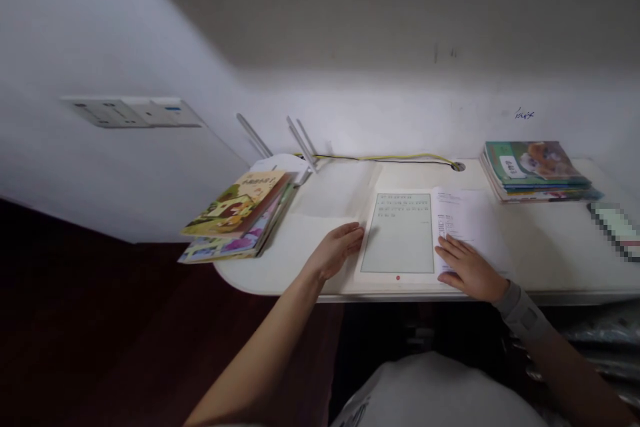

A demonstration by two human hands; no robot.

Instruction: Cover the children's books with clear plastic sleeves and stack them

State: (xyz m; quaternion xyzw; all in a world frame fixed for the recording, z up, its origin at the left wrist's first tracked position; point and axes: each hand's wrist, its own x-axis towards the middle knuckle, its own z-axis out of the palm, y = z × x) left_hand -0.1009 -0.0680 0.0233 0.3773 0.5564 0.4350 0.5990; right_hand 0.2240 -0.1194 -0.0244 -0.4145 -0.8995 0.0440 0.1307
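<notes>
A white-framed tablet [399, 233] with a pale green screen lies flat on the white desk [320, 203] in front of me. My left hand [336, 250] rests on the desk at the tablet's left edge, fingers stretched flat toward it. My right hand [467, 268] lies flat, fingers extended, on a printed sheet of paper [457, 217] at the tablet's right edge. A grey band wraps my right wrist. Neither hand grips anything.
A stack of picture books [240, 217] overhangs the desk's left end beside a white router [287, 163] with antennas. Another book stack [535, 170] sits back right. A yellow cable [395, 158] runs along the wall. Wall sockets [133, 111] are on the left.
</notes>
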